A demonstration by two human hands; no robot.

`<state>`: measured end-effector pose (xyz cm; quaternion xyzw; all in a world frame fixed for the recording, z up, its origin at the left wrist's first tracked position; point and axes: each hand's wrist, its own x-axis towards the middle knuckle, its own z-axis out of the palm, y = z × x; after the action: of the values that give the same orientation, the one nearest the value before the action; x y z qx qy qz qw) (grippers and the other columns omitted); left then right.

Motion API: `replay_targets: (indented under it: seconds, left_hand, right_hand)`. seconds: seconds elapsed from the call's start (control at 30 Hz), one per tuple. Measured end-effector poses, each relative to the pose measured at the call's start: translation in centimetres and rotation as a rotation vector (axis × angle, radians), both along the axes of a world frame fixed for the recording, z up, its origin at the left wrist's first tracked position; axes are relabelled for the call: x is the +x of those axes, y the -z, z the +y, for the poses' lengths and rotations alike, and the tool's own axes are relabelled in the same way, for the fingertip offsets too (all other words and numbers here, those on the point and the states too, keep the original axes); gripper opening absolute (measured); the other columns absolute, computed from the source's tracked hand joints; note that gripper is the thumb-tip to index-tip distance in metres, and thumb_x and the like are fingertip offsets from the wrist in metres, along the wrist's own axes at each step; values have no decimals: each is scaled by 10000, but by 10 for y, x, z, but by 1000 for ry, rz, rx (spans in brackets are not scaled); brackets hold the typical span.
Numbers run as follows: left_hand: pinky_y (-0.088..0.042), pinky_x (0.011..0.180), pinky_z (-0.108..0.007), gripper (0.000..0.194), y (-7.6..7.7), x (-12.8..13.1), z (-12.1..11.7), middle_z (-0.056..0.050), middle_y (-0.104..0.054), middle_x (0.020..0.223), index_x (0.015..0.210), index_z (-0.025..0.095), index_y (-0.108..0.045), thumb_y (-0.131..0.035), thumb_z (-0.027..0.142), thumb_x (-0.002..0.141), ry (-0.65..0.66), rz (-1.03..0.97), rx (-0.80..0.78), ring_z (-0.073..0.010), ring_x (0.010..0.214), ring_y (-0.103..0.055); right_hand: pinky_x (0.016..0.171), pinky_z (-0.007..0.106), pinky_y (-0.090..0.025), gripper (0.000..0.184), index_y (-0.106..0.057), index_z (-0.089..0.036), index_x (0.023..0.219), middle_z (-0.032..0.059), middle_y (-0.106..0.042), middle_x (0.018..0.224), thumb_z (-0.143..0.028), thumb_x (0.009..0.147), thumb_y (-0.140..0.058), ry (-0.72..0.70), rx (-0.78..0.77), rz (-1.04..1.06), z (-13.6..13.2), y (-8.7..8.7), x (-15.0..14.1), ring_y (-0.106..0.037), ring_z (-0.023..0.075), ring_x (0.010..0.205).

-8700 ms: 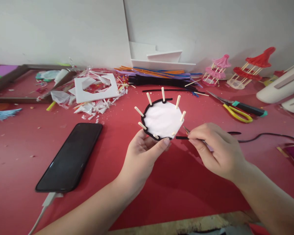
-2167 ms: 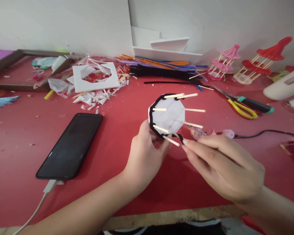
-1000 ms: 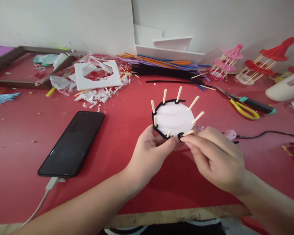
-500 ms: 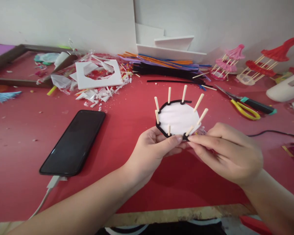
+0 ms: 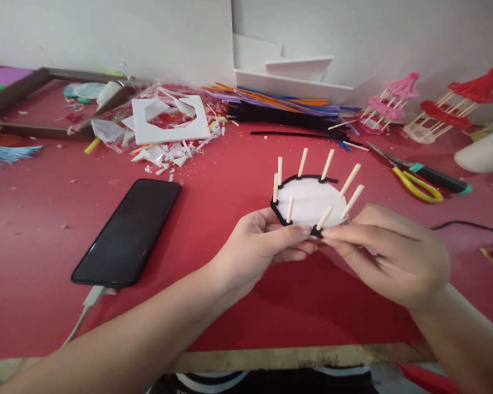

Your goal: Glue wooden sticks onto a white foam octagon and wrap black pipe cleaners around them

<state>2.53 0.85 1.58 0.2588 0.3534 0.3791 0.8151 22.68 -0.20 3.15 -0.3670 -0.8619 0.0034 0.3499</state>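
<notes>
My left hand [image 5: 267, 238] grips a white foam board disc [image 5: 310, 198] by its near left edge, thumb on top and fingers below. Several short wooden sticks [image 5: 304, 162] stand up around the disc's rim. A black pipe cleaner [image 5: 293, 178] winds round the stick bases along the left side, with one free end poking out at the far right. At the near edge, my right hand [image 5: 388, 251] pinches the pipe cleaner beside a stick base, its fingertips close to my left thumb. The right hand's fingers hide the strand's other end.
A black phone [image 5: 127, 232] with a white cable lies at left. Behind it are a cut-out foam board [image 5: 170, 120] and white scraps. Pipe cleaners [image 5: 279, 109] are piled at the back. Yellow-handled scissors [image 5: 419, 185], a pink model [image 5: 388, 104] and a red model [image 5: 456, 104] stand or lie right.
The black pipe cleaner, earlier held loose by my right hand, now loops round the near stick. The disc has tilted back from its sideways turn, and both hands shifted slightly right in view.
</notes>
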Motion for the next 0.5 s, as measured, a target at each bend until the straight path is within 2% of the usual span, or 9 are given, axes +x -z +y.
replay_targets:
  seconds: [0.1,0.2,0.3,0.37,0.5]
  left_hand:
    - [-562,625,-178,190,-2,-2,1,-22,-779,793,931,162,-706,-789,153,761,-26,41,74,-109,659,-723]
    - [-569,642,-202,239,-1,-3,1,-26,-776,792,963,165,-674,-796,172,758,-57,80,115,-133,690,-736]
    - [-574,640,-212,260,0,-3,0,-12,-755,768,974,159,-642,-790,162,761,-65,104,129,-130,669,-725]
    - [-584,651,-228,267,-1,-3,0,5,-735,762,975,159,-626,-784,151,760,-71,119,141,-119,648,-709]
    - [-601,686,-264,321,-1,-1,1,20,-708,824,1009,177,-626,-791,132,738,-107,146,129,-111,671,-683]
  right_hand:
    - [504,248,-449,120,-682,-242,918,1,-668,756,-151,841,-683,128,0,8,-2,1,1,-562,100,560]
    - [469,237,-442,95,-666,-244,895,-8,-678,757,-206,823,-715,243,-93,99,-4,8,3,-558,95,535]
    - [537,234,-509,207,-656,-245,975,-1,-697,809,-274,795,-752,341,-222,252,-3,13,8,-642,127,639]
    - [599,249,-541,264,-660,-241,1046,16,-717,870,-299,803,-744,327,-302,255,0,14,11,-685,157,737]
    - [570,259,-516,110,-707,-226,937,31,-730,887,-295,856,-680,228,-359,154,6,7,12,-681,158,712]
